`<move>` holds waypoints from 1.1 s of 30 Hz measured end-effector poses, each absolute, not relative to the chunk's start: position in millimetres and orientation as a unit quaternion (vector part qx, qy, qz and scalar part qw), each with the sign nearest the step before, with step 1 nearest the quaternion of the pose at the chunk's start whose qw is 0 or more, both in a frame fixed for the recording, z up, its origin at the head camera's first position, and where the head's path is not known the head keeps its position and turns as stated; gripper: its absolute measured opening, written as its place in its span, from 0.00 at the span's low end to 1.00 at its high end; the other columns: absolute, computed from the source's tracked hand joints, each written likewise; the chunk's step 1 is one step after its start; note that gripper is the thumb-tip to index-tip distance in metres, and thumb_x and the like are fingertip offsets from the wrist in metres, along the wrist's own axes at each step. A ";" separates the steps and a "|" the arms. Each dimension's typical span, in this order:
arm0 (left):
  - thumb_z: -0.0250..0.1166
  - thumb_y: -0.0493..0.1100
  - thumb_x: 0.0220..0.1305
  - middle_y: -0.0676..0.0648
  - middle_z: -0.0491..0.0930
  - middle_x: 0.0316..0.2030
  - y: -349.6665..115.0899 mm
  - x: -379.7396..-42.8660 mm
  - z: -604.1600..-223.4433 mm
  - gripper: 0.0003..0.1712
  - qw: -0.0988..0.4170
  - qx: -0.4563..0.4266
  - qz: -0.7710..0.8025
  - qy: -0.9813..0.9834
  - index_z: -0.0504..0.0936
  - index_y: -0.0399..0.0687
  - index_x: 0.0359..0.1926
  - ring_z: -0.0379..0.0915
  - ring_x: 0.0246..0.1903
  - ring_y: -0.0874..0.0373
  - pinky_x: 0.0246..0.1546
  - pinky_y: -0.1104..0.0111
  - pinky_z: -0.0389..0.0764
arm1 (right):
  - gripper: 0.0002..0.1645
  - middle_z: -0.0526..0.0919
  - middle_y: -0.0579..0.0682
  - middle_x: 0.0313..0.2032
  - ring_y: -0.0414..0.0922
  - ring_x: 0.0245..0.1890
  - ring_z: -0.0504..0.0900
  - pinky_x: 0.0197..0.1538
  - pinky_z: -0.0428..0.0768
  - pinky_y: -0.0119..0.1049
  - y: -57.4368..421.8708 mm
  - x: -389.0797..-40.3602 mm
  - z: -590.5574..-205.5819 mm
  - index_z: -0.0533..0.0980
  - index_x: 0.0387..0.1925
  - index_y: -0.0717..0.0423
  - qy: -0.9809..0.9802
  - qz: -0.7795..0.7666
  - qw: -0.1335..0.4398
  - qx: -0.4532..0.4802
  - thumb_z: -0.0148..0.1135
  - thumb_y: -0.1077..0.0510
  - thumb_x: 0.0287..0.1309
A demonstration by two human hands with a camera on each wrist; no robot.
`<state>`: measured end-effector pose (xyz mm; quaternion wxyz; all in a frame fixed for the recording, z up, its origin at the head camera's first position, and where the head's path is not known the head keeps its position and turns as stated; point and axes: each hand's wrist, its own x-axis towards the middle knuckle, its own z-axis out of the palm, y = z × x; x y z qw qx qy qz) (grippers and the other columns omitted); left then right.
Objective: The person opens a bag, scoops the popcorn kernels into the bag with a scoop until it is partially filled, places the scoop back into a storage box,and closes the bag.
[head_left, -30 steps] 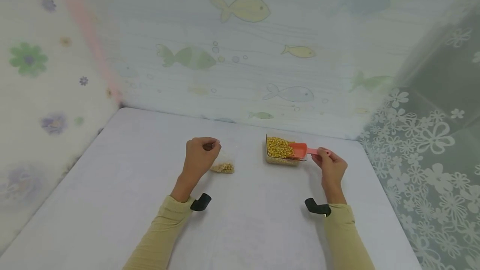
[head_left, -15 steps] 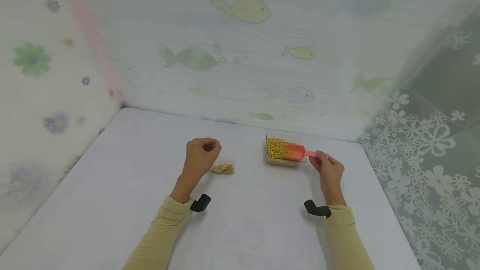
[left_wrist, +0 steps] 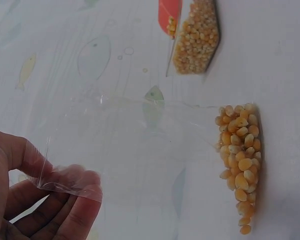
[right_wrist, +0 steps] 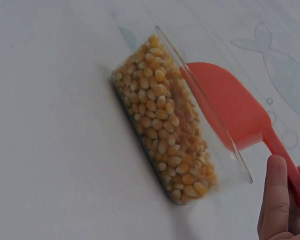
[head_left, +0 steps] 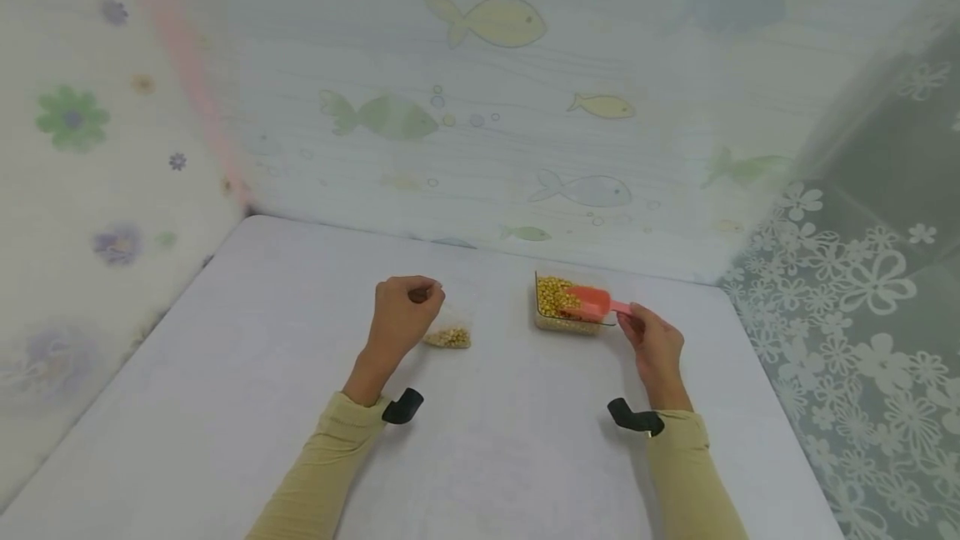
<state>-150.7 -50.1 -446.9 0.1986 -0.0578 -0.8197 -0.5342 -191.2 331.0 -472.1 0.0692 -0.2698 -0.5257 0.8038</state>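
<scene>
Left grip (head_left: 401, 313) pinches the bag (head_left: 450, 328) below it; right grip (head_left: 654, 348) pinches the scoop (head_left: 592, 303) extending left.

We've got two bare hands (head_left: 405, 311), two yellow-green sleeves (head_left: 318, 457), two black wrist pieces (head_left: 402, 407), one coral-red plastic scoop (right_wrist: 235, 105), one clear rectangular box (head_left: 566, 326), one clear plastic bag (left_wrist: 140, 135), one white tabletop (head_left: 517, 440), plus way too many yellow corn kernels (head_left: 553, 294) to tally.

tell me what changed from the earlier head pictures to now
The right hand has slid the red plastic scoop leftward, farther over the yellow corn kernels in the clear rectangular container. Nothing was taken hold of or let go. The left hand still holds the clear plastic bag; bag and container stayed put.
</scene>
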 end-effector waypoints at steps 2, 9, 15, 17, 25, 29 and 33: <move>0.65 0.35 0.64 0.43 0.87 0.27 -50.3 -150.6 -446.7 0.08 0.196 -0.058 -0.536 -0.819 0.89 0.35 0.37 0.82 0.26 0.55 0.31 0.62 0.83 | 0.14 0.86 0.46 0.31 0.37 0.36 0.87 0.47 0.84 0.28 331.4 -191.4 -471.5 0.78 0.52 0.63 -0.513 0.812 0.064 -0.269 0.65 0.62 0.67; 0.65 0.35 0.64 0.43 0.87 0.27 -49.7 -150.6 -445.7 0.09 0.195 -0.061 -0.532 -0.822 0.89 0.34 0.38 0.83 0.27 0.54 0.32 0.61 0.84 | 0.07 0.87 0.47 0.33 0.39 0.39 0.86 0.48 0.83 0.28 332.0 -188.7 -469.5 0.80 0.45 0.58 -0.471 0.838 0.053 -0.271 0.63 0.61 0.68; 0.65 0.35 0.64 0.43 0.87 0.28 -49.6 -150.8 -444.2 0.09 0.198 -0.064 -0.528 -0.823 0.89 0.34 0.38 0.83 0.27 0.54 0.33 0.61 0.84 | 0.05 0.86 0.49 0.35 0.40 0.41 0.86 0.50 0.83 0.28 327.3 -184.0 -467.9 0.81 0.42 0.57 -0.427 0.866 0.035 -0.258 0.61 0.61 0.70; 0.65 0.35 0.64 0.42 0.87 0.28 -49.9 -150.4 -443.7 0.09 0.201 -0.064 -0.527 -0.823 0.89 0.34 0.38 0.83 0.27 0.53 0.33 0.61 0.85 | 0.05 0.86 0.49 0.35 0.40 0.41 0.86 0.50 0.83 0.28 324.3 -181.7 -467.0 0.81 0.42 0.58 -0.414 0.876 0.024 -0.248 0.61 0.61 0.70; 0.66 0.33 0.63 0.42 0.87 0.26 -50.1 -150.7 -443.5 0.08 0.203 -0.069 -0.531 -0.820 0.90 0.34 0.37 0.82 0.25 0.54 0.30 0.65 0.82 | 0.05 0.86 0.50 0.35 0.40 0.40 0.87 0.51 0.82 0.28 308.3 -171.6 -461.2 0.81 0.41 0.58 -0.405 0.887 -0.007 -0.221 0.60 0.61 0.70; 0.66 0.34 0.63 0.42 0.87 0.26 -48.7 -151.6 -441.5 0.08 0.199 -0.071 -0.529 -0.822 0.90 0.34 0.37 0.82 0.26 0.54 0.30 0.66 0.82 | 0.05 0.85 0.49 0.36 0.40 0.40 0.87 0.51 0.82 0.27 299.5 -167.8 -457.4 0.81 0.41 0.57 -0.417 0.883 -0.016 -0.217 0.60 0.60 0.71; 0.65 0.34 0.64 0.42 0.87 0.26 -46.3 -152.8 -439.1 0.08 0.199 -0.075 -0.526 -0.823 0.90 0.34 0.37 0.83 0.26 0.54 0.31 0.64 0.83 | 0.10 0.83 0.49 0.38 0.39 0.41 0.86 0.52 0.81 0.26 289.8 -165.0 -452.3 0.77 0.50 0.59 -0.425 0.880 -0.024 -0.209 0.59 0.60 0.71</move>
